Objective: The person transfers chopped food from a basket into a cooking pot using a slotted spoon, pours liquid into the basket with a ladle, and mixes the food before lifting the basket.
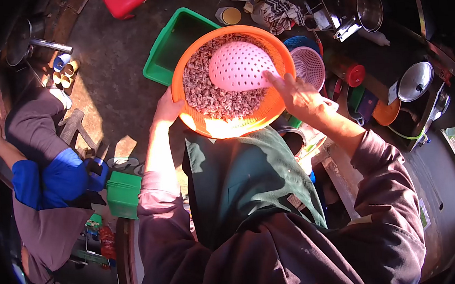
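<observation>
An orange plastic basket [285,57] is above my lap, tilted slightly and filled with small curled purplish-brown pieces [196,83]. My left hand [169,108] is closed on its left rim, with the fingertips hidden behind the wall. My right hand [300,96] grips the handle of a pink perforated strainer scoop [237,64] at the basket's right side. The scoop's rounded, holed back faces up and rests over the pieces. Bright sunlight falls on the basket's near wall and my left forearm.
Behind the basket on the floor is a green tub [159,56]. A pink strainer bowl [309,66], a red-lidded jar [356,75] and a metal lid [415,82] crowd the right. Another person [38,119] sits at left, near a green box [123,194]. A red stool [125,0] stands at the back.
</observation>
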